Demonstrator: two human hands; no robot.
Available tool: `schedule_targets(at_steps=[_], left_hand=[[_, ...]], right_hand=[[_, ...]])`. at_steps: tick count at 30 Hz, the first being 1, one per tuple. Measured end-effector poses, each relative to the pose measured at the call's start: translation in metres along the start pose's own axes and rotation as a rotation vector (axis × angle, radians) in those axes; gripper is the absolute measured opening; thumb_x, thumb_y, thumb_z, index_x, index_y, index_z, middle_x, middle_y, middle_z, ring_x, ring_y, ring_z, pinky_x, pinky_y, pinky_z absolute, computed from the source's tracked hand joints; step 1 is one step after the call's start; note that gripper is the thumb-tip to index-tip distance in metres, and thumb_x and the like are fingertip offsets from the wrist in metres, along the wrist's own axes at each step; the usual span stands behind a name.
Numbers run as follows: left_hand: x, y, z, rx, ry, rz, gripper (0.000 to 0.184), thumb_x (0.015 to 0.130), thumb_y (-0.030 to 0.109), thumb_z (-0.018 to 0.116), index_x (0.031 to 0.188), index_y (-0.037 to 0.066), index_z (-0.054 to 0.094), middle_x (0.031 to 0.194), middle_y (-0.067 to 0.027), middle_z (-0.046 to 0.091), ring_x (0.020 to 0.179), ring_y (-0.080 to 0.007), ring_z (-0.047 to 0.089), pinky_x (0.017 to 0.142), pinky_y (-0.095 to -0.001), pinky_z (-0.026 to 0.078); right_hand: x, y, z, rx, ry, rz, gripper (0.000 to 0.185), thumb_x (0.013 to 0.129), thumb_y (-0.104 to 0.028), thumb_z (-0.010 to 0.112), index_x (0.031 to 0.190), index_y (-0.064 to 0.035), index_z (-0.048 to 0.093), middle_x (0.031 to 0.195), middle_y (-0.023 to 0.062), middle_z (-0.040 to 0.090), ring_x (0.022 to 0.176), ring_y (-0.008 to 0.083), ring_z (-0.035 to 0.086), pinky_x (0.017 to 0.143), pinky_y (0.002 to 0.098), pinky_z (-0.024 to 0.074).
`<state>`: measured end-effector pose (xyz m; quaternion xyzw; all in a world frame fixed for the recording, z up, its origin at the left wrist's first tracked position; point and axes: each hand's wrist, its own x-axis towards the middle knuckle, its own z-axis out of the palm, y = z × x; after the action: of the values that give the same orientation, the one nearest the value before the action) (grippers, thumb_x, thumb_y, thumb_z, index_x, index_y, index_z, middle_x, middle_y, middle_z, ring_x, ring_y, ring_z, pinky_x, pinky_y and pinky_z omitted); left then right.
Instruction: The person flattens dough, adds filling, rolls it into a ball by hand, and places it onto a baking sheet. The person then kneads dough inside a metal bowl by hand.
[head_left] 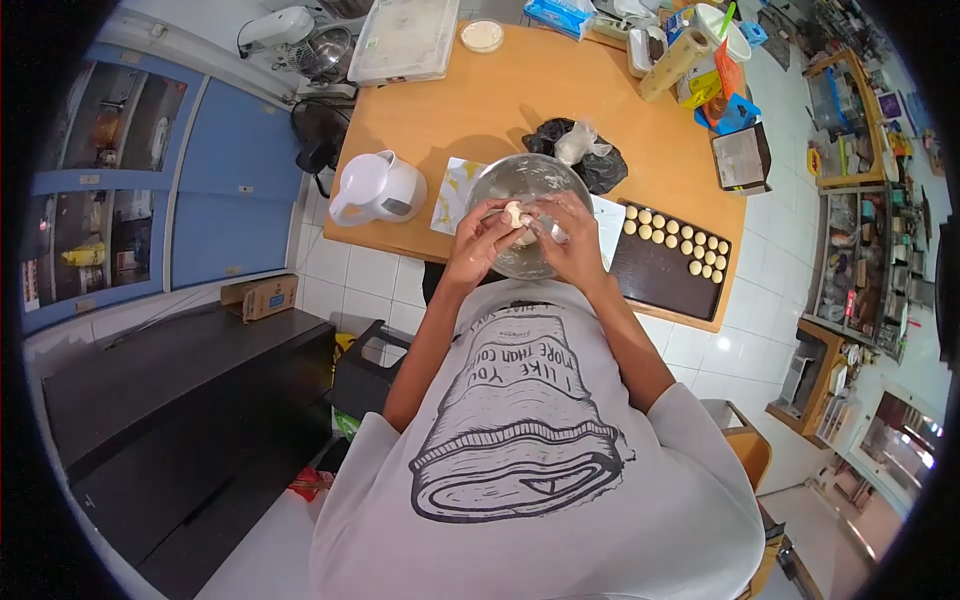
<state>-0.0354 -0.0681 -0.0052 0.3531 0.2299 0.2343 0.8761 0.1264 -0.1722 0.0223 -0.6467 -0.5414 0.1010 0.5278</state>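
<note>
A small piece of pale dough [516,213] is pinched in the fingers of my left hand [480,243], above a metal mixing bowl [520,172]. My right hand [566,238] is beside it over the same bowl, its fingers curled in and smeared with dough. Whether the right fingertips grip the piece too is hard to make out. More dough shows low in the bowl, partly hidden by the hands. To the right lies a dark baking tray [650,277], with several round dough balls [672,241] in rows along its far and right sides.
A white electric kettle [385,190] stands left of the bowl. Behind the bowl sits a black plastic bag [603,170] with a clear bag on it. A lidded plastic container [405,42] and a small round tub [482,37] are at the table's far side.
</note>
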Motion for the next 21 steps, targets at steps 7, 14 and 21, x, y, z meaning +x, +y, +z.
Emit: schedule_targets(at_steps=[7,14,21], left_hand=[[-0.002,-0.003,-0.007,0.062,0.0,-0.036,0.031,0.107,0.009,0.06,0.134,-0.004,0.055,0.125,-0.0143,0.067,0.119,-0.0212,0.067,0.109,-0.037,0.057],[-0.005,-0.01,-0.015,-0.025,0.048,-0.029,0.036,0.112,0.025,0.054,0.131,-0.005,0.059,0.126,-0.0134,0.068,0.115,-0.0243,0.069,0.105,-0.0372,0.059],[-0.005,-0.006,-0.011,0.114,0.012,-0.116,0.04,0.113,0.031,0.051,0.128,-0.004,0.061,0.124,-0.0146,0.068,0.11,-0.0228,0.071,0.096,-0.0358,0.062]], right_hand=[[-0.007,0.013,0.004,-0.122,-0.064,-0.048,0.021,0.085,-0.002,0.077,0.106,-0.0004,0.074,0.11,0.0172,0.072,0.099,0.0366,0.068,0.087,0.0432,0.0542],[0.002,-0.009,-0.01,0.179,-0.122,0.199,0.024,0.088,-0.004,0.074,0.112,-0.0045,0.075,0.11,0.0174,0.072,0.108,0.0383,0.067,0.098,0.0451,0.0529],[-0.005,0.006,-0.009,0.036,-0.224,0.048,0.027,0.086,-0.002,0.072,0.113,-0.002,0.073,0.115,0.0189,0.071,0.11,0.0394,0.066,0.096,0.0466,0.053]])
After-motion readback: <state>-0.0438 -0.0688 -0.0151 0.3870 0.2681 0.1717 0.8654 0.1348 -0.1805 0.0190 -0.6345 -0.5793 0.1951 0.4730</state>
